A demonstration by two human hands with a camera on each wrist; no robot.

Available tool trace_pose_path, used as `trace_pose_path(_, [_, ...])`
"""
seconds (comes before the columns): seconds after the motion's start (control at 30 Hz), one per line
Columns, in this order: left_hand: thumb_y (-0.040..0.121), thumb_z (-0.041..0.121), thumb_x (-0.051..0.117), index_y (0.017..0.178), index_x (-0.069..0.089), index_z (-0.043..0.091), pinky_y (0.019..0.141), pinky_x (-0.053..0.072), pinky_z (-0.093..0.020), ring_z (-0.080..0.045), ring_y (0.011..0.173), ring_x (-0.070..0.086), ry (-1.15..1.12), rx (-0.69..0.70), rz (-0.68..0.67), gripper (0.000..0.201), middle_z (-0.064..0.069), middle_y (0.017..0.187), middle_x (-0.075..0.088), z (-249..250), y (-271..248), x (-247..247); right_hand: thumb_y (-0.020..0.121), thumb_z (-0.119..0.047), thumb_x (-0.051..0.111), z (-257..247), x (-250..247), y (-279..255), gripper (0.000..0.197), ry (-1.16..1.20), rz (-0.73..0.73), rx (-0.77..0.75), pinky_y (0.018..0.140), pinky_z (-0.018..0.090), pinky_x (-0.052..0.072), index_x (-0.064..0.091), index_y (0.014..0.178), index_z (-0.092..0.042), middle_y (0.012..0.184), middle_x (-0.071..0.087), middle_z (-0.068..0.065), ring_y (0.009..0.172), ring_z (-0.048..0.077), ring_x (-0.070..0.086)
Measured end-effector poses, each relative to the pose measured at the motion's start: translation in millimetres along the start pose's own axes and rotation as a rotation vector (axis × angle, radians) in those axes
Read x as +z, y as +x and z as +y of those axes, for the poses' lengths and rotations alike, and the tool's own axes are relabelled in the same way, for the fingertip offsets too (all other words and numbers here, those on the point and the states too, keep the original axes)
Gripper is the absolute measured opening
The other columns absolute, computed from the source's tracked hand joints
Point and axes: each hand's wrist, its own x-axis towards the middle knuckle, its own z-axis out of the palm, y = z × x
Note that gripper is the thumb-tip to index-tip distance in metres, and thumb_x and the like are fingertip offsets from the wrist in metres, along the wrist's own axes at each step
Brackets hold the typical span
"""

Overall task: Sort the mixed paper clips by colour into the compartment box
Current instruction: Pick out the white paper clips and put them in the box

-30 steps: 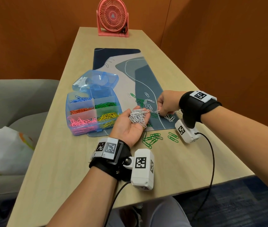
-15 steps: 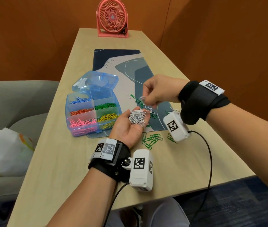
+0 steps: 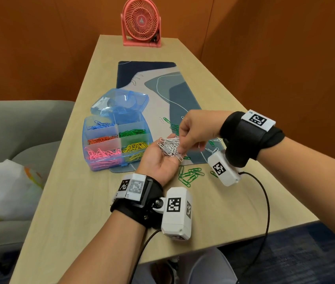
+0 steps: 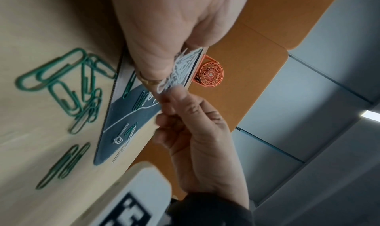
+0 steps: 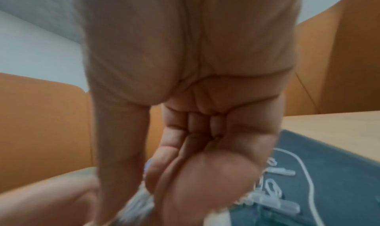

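My left hand (image 3: pixel 162 157) lies palm up above the table's near side, carrying a heap of white paper clips (image 3: pixel 169 146) on its relaxed fingers. My right hand (image 3: pixel 178 142) reaches over from the right, its curled fingers and thumb pinching white clips at the top of that heap; the left wrist view shows those fingertips (image 4: pixel 174 99) against the white clips (image 4: pixel 180 68). The blue compartment box (image 3: pixel 84 136) stands open to the left, holding blue, orange, pink, green and yellow clips in separate cells. Loose green clips (image 3: pixel 190 175) lie by my left wrist, with more green ones (image 3: pixel 174 127) and white ones (image 3: pixel 213 149) on the mat.
The box's clear lid (image 3: pixel 121 101) is folded back behind it. A patterned desk mat (image 3: pixel 152 78) runs up the table toward a pink fan (image 3: pixel 141 21). A grey sofa (image 3: pixel 19 124) with a white bag (image 3: pixel 5 185) sits left. Camera cables trail over the table's near edge.
My right hand rose from the white clips on the mat at the right, carried some leftward, and came down onto the heap in my left palm. The left hand has stayed put.
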Motion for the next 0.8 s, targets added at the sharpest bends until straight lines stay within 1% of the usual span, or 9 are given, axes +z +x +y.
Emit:
trace_pose_path(0.13, [0.101, 0.015, 0.020, 0.129, 0.045, -0.005, 0.075, 0.055, -0.048, -0.037, 0.094, 0.065, 0.056, -0.034, -0.082, 0.042, -0.030, 0.111, 0.058, -1, -1, -1, 0.073, -0.014, 0.082, -6, 17, -6, 0.022, 0.080, -0.100, -0.009, 0.056, 0.023, 0.057, 0.060, 0.069, -0.012, 0.065, 0.068, 0.009, 0.058, 0.017, 0.068])
trace_pose_path(0.2, [0.101, 0.013, 0.019, 0.126, 0.046, -0.009, 0.071, 0.055, -0.048, -0.038, 0.089, 0.066, 0.059, -0.039, -0.106, 0.043, -0.031, 0.109, 0.058, -1, -2, -2, 0.074, -0.005, 0.079, -7, 19, -6, 0.021, 0.111, -0.084, -0.046, 0.055, 0.023, 0.057, 0.059, 0.071, -0.010, 0.066, 0.069, 0.010, 0.059, 0.018, 0.069])
trace_pose_path(0.33, [0.097, 0.004, 0.018, 0.108, 0.054, -0.009, 0.075, 0.055, -0.046, -0.037, 0.089, 0.065, 0.138, 0.015, -0.093, 0.040, -0.029, 0.104, 0.060, -1, -3, 2, 0.074, 0.000, 0.076, -12, 12, -5, 0.014, 0.112, -0.047, -0.097, 0.055, 0.023, 0.057, 0.062, 0.076, -0.004, 0.065, 0.070, 0.011, 0.053, 0.013, 0.066])
trace_pose_path(0.4, [0.097, 0.003, 0.020, 0.107, 0.055, -0.009, 0.089, 0.052, -0.044, -0.036, 0.094, 0.064, 0.123, 0.040, -0.074, 0.038, -0.028, 0.108, 0.061, -2, -4, 2, 0.076, -0.004, 0.077, -14, 7, -5, 0.013, 0.117, -0.024, -0.112, 0.054, 0.022, 0.056, 0.065, 0.081, -0.001, 0.070, 0.071, 0.014, 0.053, 0.012, 0.066])
trace_pose_path(0.43, [0.098, 0.004, 0.022, 0.109, 0.054, -0.009, 0.098, 0.046, -0.043, -0.035, 0.103, 0.061, 0.100, 0.039, -0.057, 0.037, -0.027, 0.113, 0.059, -2, -4, 2, 0.077, -0.007, 0.077, -15, 4, -4, 0.013, 0.114, -0.008, -0.116, 0.054, 0.021, 0.055, 0.066, 0.083, -0.001, 0.070, 0.072, 0.013, 0.053, 0.012, 0.066])
trace_pose_path(0.5, [0.101, 0.008, 0.024, 0.112, 0.054, -0.010, 0.107, 0.037, -0.042, -0.035, 0.116, 0.054, 0.038, 0.023, -0.013, 0.036, -0.027, 0.122, 0.056, -1, -3, 1, 0.081, -0.014, 0.075, -14, -2, -2, 0.012, 0.091, 0.037, -0.117, 0.051, 0.019, 0.052, 0.068, 0.085, -0.004, 0.068, 0.071, 0.010, 0.051, 0.010, 0.064])
trace_pose_path(0.53, [0.102, 0.011, 0.026, 0.110, 0.054, -0.010, 0.108, 0.036, -0.041, -0.035, 0.115, 0.054, 0.009, 0.017, 0.005, 0.037, -0.028, 0.121, 0.056, -1, -4, 2, 0.083, -0.015, 0.073, -11, -6, 1, 0.011, 0.078, 0.070, -0.111, 0.050, 0.018, 0.051, 0.069, 0.084, -0.006, 0.067, 0.070, 0.008, 0.050, 0.009, 0.063])
trace_pose_path(0.63, [0.103, 0.017, 0.030, 0.099, 0.054, -0.004, 0.099, 0.040, -0.044, -0.035, 0.093, 0.056, 0.004, 0.030, 0.100, 0.032, -0.025, 0.100, 0.057, -1, -6, 5, 0.087, -0.012, 0.067, 2, -17, 15, 0.007, -0.013, 0.192, -0.047, 0.053, 0.019, 0.052, 0.070, 0.085, -0.005, 0.066, 0.068, 0.006, 0.050, 0.009, 0.061])
trace_pose_path(0.8, [0.102, 0.017, 0.032, 0.097, 0.054, 0.000, 0.094, 0.042, -0.043, -0.033, 0.087, 0.056, 0.065, 0.045, 0.157, 0.028, -0.022, 0.094, 0.057, -2, -7, 8, 0.086, 0.001, 0.058, 25, -14, 44, 0.019, -0.190, 0.223, 0.121, 0.076, 0.034, 0.059, 0.073, 0.096, -0.008, 0.084, 0.071, 0.008, 0.063, 0.016, 0.063])
